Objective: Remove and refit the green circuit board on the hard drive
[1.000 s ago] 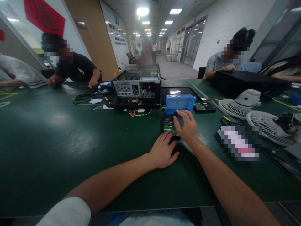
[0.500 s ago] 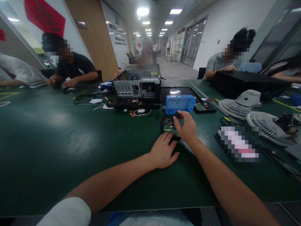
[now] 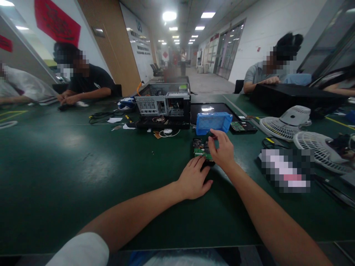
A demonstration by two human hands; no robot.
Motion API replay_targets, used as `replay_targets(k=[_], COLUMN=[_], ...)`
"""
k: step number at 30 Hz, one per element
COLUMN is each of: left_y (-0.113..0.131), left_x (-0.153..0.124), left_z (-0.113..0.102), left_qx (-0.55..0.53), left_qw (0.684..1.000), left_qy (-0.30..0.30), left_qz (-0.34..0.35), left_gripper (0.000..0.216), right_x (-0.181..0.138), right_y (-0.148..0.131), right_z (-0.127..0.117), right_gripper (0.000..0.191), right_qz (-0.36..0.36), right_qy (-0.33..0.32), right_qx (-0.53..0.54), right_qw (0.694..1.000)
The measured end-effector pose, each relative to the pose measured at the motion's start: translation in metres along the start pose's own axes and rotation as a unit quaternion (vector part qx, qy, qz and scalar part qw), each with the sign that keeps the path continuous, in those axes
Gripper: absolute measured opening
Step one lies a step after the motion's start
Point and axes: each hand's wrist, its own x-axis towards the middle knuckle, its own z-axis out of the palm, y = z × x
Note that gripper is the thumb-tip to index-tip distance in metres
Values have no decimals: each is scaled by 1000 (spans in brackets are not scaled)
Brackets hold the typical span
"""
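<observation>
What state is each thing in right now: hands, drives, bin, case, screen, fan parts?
Left hand, resting on the near edge of the green-board drive
Right hand, finger and thumb seemingly pinching a small dark item
Green-board drive, lying board side up
Second drive, lying board side up
Blue bin, open
Computer case, opened, internals exposed
Screen, lying face up
White fan parts, lying on the table

No text is legible. Beyond and left of the open computer case (image 3: 163, 106), blurred lettering (image 3: 140, 41) and a logo (image 3: 139, 25) mark the white wall (image 3: 144, 66); farther left, a red poster (image 3: 57, 23) bears unreadable dark characters.
</observation>
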Motion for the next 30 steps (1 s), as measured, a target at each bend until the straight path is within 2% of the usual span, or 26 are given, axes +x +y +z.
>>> replay_targets(k=[7,15,23,30], left_y=[1,0,1,1], left_x=[0,0,1,1], left_z=[0,-1,-2,-2], left_qx=[4,3,4,1], left_qw=[1000,1000,1000,1000], left_qy=[2,3,1,2], left_qz=[2,3,5,7], left_gripper=[51,51,51,50], right_x=[-4,0,-3,-5], right_y=[3,1,3,4], right_z=[6,1,7,6], right_gripper=[33,33,30,31], right_qz=[22,-12,16,19], right_qy=[31,11,45,34], right_qx=[-12,5,13,-11], right_qw=[999,1000,999,999])
